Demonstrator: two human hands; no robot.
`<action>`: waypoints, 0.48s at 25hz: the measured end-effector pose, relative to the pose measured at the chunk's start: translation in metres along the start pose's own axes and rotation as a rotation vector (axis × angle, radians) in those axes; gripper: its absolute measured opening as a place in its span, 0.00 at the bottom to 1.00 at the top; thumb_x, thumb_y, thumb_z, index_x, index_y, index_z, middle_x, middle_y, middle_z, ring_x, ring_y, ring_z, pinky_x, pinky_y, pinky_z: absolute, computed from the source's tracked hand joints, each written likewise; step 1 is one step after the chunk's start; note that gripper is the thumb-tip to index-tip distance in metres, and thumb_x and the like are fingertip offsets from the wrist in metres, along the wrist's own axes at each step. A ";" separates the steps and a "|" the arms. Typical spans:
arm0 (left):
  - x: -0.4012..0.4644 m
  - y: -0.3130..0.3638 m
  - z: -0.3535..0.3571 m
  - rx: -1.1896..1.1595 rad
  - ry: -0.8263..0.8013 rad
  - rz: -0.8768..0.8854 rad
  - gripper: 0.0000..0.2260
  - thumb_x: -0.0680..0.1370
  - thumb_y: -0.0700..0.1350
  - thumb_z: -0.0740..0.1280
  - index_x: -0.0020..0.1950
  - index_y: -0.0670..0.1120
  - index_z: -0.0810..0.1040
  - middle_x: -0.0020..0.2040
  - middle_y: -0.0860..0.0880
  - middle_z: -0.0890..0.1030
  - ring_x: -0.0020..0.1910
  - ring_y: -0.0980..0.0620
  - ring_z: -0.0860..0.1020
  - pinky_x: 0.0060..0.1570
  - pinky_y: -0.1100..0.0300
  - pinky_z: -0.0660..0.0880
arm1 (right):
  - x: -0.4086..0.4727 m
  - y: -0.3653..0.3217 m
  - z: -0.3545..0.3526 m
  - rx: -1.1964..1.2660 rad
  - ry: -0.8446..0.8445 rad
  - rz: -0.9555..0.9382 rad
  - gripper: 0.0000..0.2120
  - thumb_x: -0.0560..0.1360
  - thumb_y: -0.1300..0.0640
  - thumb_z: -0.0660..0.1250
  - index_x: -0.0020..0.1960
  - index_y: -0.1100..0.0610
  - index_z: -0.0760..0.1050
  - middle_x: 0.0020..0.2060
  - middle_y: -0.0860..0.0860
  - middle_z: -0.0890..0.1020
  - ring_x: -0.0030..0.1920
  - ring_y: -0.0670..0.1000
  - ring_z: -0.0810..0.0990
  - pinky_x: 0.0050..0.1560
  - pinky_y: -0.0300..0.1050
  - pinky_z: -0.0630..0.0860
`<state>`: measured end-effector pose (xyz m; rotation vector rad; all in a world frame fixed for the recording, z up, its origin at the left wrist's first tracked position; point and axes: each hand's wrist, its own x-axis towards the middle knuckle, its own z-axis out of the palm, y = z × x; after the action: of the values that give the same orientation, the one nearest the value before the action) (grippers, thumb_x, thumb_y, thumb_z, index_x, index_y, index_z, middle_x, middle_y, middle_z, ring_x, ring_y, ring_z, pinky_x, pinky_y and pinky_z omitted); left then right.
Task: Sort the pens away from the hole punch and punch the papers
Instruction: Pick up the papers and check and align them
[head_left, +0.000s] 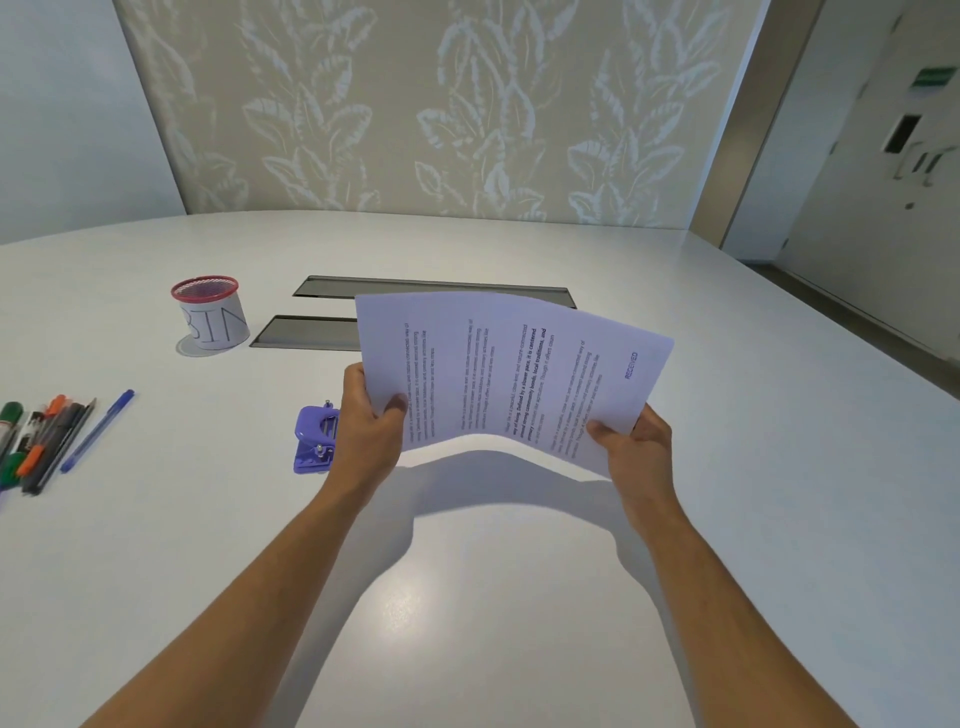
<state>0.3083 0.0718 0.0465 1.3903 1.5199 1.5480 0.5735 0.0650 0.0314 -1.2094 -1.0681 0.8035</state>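
Both hands hold a stack of printed white papers (511, 374) above the white table, bowed upward in the middle, with a blue "RECEIVED" stamp near the right end. My left hand (370, 421) grips the stack's left near corner and my right hand (636, 448) grips its right near corner. A purple hole punch (311, 439) rests on the table just left of my left hand, partly hidden by it. Several pens and markers (44, 441) lie grouped at the far left edge, with a blue pen (97, 431) at their right side, well apart from the punch.
A red mesh cup (210, 314) wrapped in paper lettered "BIN" stands at the back left. Two dark cable slots (311, 332) are set into the white table (493, 597) behind the papers. A wall with leaf pattern lies beyond; a door is at right.
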 end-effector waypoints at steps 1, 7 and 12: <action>-0.003 -0.003 0.001 0.003 -0.004 -0.016 0.12 0.80 0.37 0.63 0.57 0.48 0.64 0.48 0.55 0.74 0.46 0.55 0.78 0.32 0.70 0.74 | -0.003 0.004 0.000 -0.003 0.000 0.012 0.15 0.75 0.72 0.66 0.53 0.54 0.80 0.46 0.46 0.85 0.47 0.49 0.85 0.41 0.38 0.80; -0.005 -0.009 0.005 -0.024 -0.021 -0.082 0.11 0.80 0.35 0.61 0.58 0.47 0.65 0.50 0.52 0.74 0.47 0.56 0.77 0.37 0.67 0.73 | -0.007 0.013 -0.001 -0.022 -0.011 0.082 0.14 0.75 0.71 0.66 0.53 0.54 0.80 0.47 0.49 0.86 0.49 0.50 0.85 0.49 0.49 0.82; 0.002 -0.004 0.002 -0.139 -0.017 -0.096 0.14 0.79 0.34 0.62 0.59 0.49 0.67 0.51 0.55 0.77 0.49 0.53 0.77 0.41 0.60 0.76 | 0.003 0.007 -0.013 0.081 0.021 0.136 0.12 0.75 0.68 0.68 0.55 0.54 0.75 0.51 0.52 0.84 0.50 0.50 0.83 0.46 0.43 0.79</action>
<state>0.3089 0.0752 0.0427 1.2320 1.4194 1.5472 0.5876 0.0653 0.0246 -1.2286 -0.9349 0.9284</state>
